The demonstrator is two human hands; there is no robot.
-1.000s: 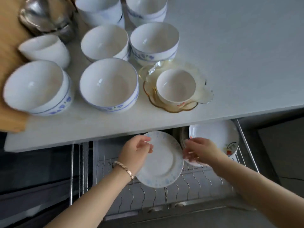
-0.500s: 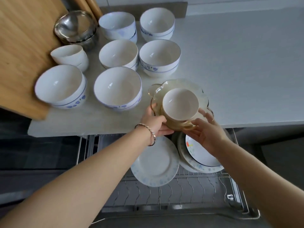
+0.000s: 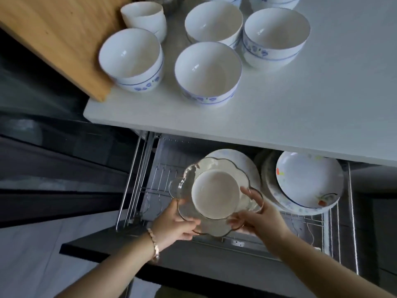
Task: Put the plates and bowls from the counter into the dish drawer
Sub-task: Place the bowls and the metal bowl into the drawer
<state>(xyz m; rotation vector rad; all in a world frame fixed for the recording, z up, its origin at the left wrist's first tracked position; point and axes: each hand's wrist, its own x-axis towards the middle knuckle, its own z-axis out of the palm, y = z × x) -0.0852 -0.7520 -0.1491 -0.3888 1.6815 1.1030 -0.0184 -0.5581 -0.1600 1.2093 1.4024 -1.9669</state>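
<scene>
Holding the scalloped glass dish [image 3: 217, 165], a small white bowl [image 3: 214, 195] nested inside, the left hand [image 3: 177, 225] and right hand [image 3: 261, 221] grip its near rim with curled fingers [image 3: 246, 192], above the dish drawer [image 3: 163, 176]; free rack slots lie leftward, nearer the left hand.

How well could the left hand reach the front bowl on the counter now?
Probably not yet: the left hand and right hand hold the glass dish over the drawer. Otherwise nothing stands before the front bowl at the counter edge.
</scene>
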